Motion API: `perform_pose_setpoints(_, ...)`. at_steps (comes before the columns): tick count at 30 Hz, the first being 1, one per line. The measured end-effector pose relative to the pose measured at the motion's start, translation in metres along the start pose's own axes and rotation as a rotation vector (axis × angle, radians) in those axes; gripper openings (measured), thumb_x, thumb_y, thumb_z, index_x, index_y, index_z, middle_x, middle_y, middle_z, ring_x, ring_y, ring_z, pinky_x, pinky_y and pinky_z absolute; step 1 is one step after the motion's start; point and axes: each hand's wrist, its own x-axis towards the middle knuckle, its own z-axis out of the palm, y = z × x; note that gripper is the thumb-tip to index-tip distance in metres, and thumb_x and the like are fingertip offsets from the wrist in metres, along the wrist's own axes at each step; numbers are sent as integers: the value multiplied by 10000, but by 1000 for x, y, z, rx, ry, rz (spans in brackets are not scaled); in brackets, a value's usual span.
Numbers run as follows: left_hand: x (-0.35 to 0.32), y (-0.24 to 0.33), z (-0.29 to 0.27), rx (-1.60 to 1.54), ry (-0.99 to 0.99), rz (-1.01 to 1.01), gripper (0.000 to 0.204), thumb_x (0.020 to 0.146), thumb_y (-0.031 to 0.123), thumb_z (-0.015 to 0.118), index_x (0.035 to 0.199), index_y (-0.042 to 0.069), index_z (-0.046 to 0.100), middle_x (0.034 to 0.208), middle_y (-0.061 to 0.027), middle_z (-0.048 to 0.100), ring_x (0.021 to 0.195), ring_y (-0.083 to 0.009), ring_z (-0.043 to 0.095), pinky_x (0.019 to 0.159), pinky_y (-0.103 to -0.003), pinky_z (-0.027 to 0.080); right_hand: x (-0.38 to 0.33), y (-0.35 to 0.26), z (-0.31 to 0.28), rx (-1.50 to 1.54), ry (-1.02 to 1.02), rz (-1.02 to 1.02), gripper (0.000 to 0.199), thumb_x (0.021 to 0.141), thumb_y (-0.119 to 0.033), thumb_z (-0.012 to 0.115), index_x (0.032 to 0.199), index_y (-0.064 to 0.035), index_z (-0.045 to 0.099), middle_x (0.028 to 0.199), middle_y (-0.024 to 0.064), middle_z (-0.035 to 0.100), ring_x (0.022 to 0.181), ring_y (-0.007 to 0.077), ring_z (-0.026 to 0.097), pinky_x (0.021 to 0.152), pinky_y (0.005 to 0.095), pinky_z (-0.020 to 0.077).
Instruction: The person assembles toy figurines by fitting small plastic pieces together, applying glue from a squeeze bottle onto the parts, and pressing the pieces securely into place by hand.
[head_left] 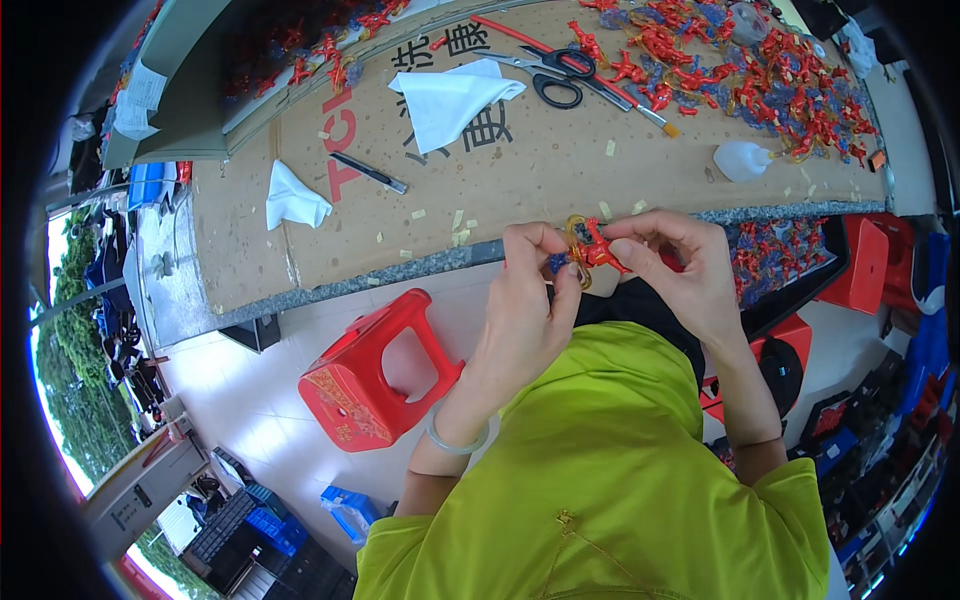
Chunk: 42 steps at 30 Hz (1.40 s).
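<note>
Pinching small red plastic figure (598,247) between left hand (525,310) and right hand (685,275); red plastic stool (375,375) at eight o'clock, black-handled scissors (555,75) at twelve.

A small red plastic figure (600,248) with a yellow ring-shaped part and a bit of blue sits just right of the frame's centre, pinched between fingertips of both hands, above the table's grey edge.
</note>
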Motion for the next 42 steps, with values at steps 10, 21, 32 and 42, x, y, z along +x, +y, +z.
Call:
perform_pose_setpoints(10, 1, -15, -7, -323, -34, -213, 245, 878, -39, 538, 1119, -35, 492, 877, -56, 619, 732, -75, 577, 624, -204, 468, 6, 5, 0, 9, -100, 28, 161, 838, -119, 699, 906, 26, 683, 754, 34, 660, 672, 52, 584, 617, 200, 459)
perform_pose_setpoints(21, -3, -17, -4, -351, 61, -220, 80, 857, -24, 567, 915, -49, 519, 778, -57, 614, 698, -48, 560, 630, -207, 472, 4, 9, 14, 57, -9, 12, 118, 808, -101, 697, 839, 13, 695, 678, 2, 632, 613, 36, 477, 565, 212, 380)
perform_pose_setpoints(32, -11, -4, 0, -418, 126, -251, 24, 837, -53, 561, 836, -45, 538, 765, -35, 598, 651, -40, 539, 573, -195, 440, 8, 7, 7, 314, -223, 233, 120, 841, -76, 679, 848, 39, 645, 730, 28, 649, 636, 26, 577, 549, 148, 447)
perform_pose_setpoints(42, -10, -6, 6, -349, 132, -227, 51, 825, -54, 575, 824, -40, 526, 753, -15, 574, 625, -8, 480, 542, -184, 402, 13, 6, -1, 225, -284, 217, 103, 844, -59, 666, 873, 38, 648, 770, 37, 654, 674, 53, 591, 599, 193, 460)
